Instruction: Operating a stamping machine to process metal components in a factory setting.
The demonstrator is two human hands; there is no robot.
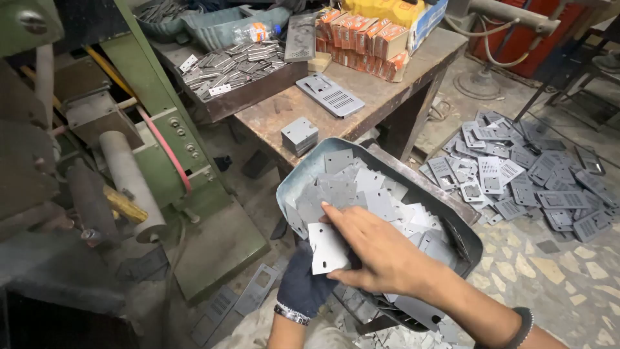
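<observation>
right hand: we pinched a square metal plate, fingers closed on its edge
left hand: dark-gloved, under the plate; grip unclear to us
tub: plate sat at its 7 o'clock, over loose blanks
floor pile: 3 o'clock

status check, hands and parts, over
Right hand gripping a flat metal plate. Gloved left hand under the grey tub. Nothing blocking.
</observation>
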